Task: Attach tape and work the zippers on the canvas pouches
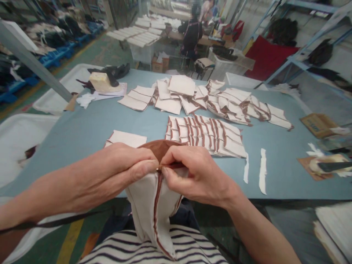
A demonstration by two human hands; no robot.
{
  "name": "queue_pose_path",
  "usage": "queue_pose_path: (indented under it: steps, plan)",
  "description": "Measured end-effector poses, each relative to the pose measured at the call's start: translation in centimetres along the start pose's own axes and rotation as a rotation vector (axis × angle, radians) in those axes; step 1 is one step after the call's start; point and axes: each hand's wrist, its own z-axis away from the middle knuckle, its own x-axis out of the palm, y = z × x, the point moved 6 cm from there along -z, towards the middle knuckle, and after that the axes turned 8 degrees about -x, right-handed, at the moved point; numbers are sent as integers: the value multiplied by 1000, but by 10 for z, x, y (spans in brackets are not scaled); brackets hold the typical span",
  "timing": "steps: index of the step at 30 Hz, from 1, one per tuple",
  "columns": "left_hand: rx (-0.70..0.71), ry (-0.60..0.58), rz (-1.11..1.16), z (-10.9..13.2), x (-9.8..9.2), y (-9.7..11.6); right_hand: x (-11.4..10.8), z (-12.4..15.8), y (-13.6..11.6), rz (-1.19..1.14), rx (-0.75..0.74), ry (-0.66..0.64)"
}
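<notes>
**Observed.** The left hand (121, 167) and right hand (192, 172) meet thumb to thumb on the top edge of a cream fabric piece (151, 212) edged with brown trim. Each grip is pinched together and clamped on that brown edge, one on either side of the centre seam. The two pinches nearly touch. The fabric piece hangs below the grip over the person's lap, clear of the tabletop (90, 124). A brown flap (159, 146) of it stands just beyond the grip.

**Surroundings.** Further beyond the grip, a fanned row (209, 134) of similar pieces lies on the tabletop. A single piece (128, 138) lies just beyond the left hand, and two white strips (263, 170) lie out to the right-hand side.

**Judgement.** The work appears to be folding or pressing the trim at the seam. It is best done with both pinches close to the seam, even tension across it, and the edges aligned before pressing. A skewed pull would likely pucker the brown line.
</notes>
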Motion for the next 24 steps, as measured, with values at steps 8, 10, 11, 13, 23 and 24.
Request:
queue_pose_path:
  steps: [8,10,11,13,23,24]
  plan:
    - [303,11,-209,0,10,31,-5,7,-21,274,-109,-6]
    - [320,62,-177,0,12,34,-4,9,-26,234,-109,64]
    - [311,82,-138,0,13,34,-3,10,-28,192,-100,101]
    - [265,95,-5,0,15,33,1,10,-28,65,-44,159]
    - [-58,77,1063,-12,62,4,29,5,9,-879,320,138]
    - [-56,60,1115,-14,65,3,29,4,12,-863,301,171]
